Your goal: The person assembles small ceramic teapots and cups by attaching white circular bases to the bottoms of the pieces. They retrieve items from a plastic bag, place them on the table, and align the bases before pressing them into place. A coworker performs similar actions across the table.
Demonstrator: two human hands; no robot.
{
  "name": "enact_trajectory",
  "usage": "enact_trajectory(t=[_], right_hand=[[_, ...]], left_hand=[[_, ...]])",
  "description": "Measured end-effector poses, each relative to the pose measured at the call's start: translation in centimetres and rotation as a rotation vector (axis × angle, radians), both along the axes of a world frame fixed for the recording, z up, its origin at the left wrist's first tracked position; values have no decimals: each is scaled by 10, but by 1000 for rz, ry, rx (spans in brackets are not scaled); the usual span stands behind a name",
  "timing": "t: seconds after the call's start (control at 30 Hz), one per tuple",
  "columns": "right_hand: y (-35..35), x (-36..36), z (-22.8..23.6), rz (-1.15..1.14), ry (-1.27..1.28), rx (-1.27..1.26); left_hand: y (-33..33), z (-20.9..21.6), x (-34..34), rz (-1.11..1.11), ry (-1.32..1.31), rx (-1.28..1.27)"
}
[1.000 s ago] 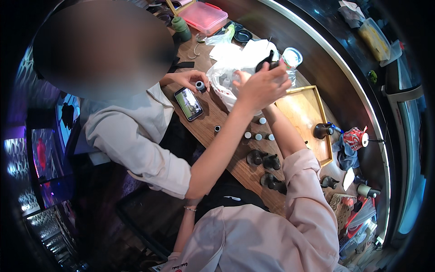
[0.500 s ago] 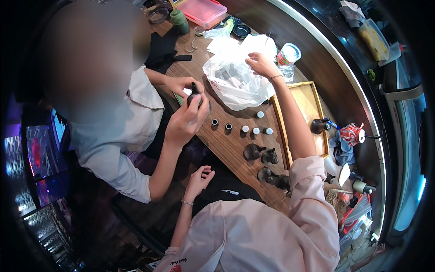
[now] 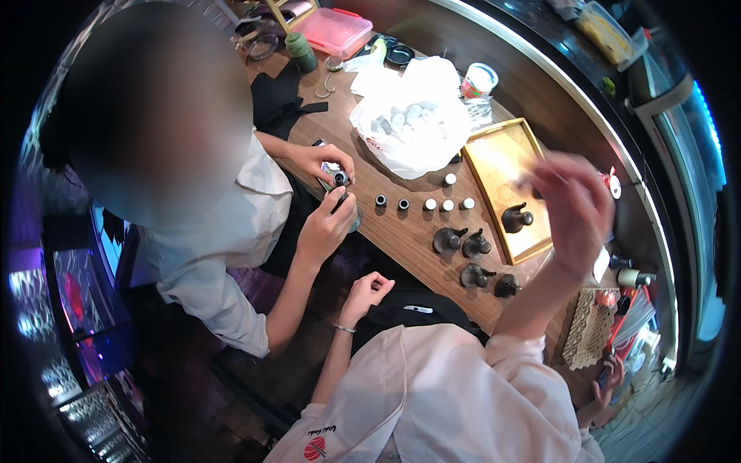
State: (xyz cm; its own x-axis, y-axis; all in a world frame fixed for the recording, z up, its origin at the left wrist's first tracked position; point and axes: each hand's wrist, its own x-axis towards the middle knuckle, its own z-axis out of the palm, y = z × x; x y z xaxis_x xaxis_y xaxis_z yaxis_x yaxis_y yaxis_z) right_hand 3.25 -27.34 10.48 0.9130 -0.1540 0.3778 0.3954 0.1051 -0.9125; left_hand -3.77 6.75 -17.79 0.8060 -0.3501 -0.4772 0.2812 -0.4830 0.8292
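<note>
Flask, dark, sits in the wooden tray right of centre, to the lower left of the blurred right hand, whose grip cannot be told; left hand, lower centre, loosely closed, nothing visible in it. Step in hand: apparently reaching beside the tray; grasping the flask would call for spread fingers.

Brown wood grain on the surface, black on the pots, white on the upper-centre plastic bag.
</note>
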Motion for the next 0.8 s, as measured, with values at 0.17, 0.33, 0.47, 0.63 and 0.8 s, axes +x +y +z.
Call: enact_trajectory(t=[0.17, 0.33, 0.47, 0.63, 0.8], right_hand=[[33, -83, -27, 234, -209, 863], [110, -110, -103, 43, 698, 77], [157, -140, -79, -97, 584, 312], [175, -183, -11, -467, -201, 100], [211, -227, 61, -609, -477, -68]], left_hand=[[12, -7, 1, -140, 37, 143], [28, 2, -5, -298, 124, 44], [51, -6, -2, -427, 103, -5], [103, -26, -22, -675, -39, 125], [125, 17, -47, -848, -61, 138]])
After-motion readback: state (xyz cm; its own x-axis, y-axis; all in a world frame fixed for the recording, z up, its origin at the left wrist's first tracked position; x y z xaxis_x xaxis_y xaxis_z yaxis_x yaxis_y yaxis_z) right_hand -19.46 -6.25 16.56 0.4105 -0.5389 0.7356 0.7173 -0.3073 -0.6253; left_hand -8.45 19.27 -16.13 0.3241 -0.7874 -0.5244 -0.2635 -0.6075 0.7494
